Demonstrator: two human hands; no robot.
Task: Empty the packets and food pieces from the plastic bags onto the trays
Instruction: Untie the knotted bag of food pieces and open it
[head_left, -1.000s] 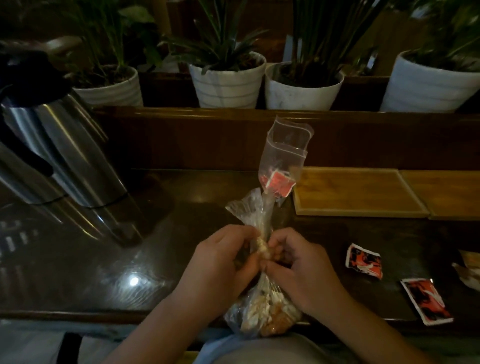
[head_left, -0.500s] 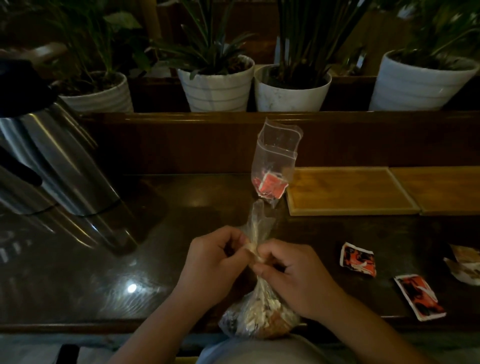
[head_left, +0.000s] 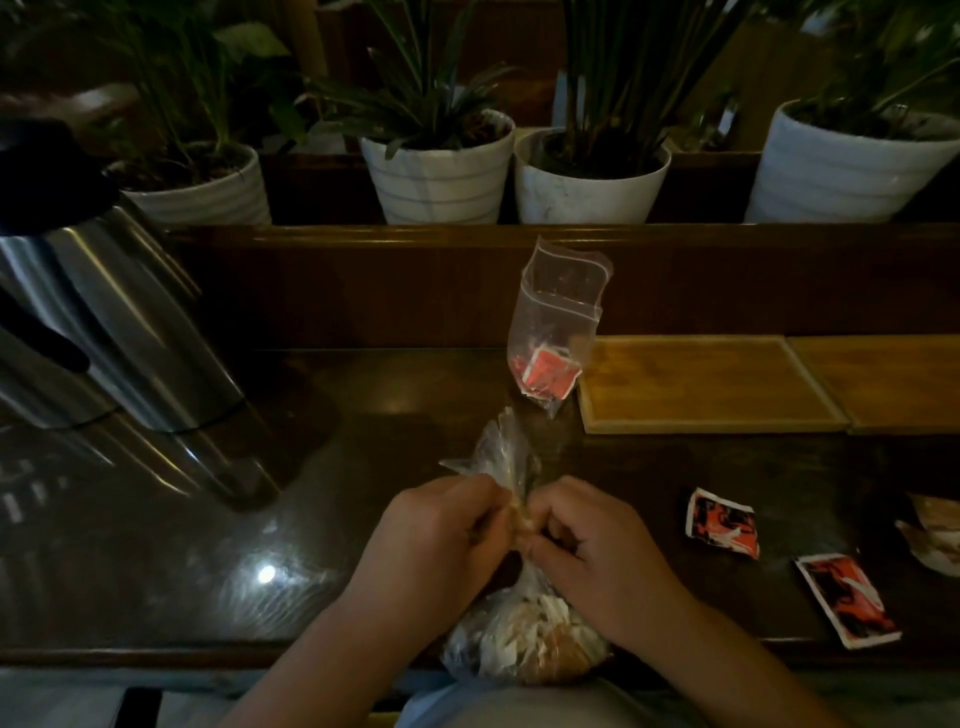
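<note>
A: Knot first? Both hands, left (head_left: 441, 540) and right (head_left: 597, 551), pinch the bag (head_left: 524, 639) neck at the near bench (head_left: 208, 571) edge.

B: Yes. Each grip stays narrow; tease loops apart, don't tear, then tip onto a tray (head_left: 701, 384).

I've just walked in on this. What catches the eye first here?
Two bare hands, left hand and right hand, pinch the twisted neck of a plastic bag of food pieces at the near table edge. Behind it stands a small clear bag holding a red packet, beside two wooden trays.
</note>
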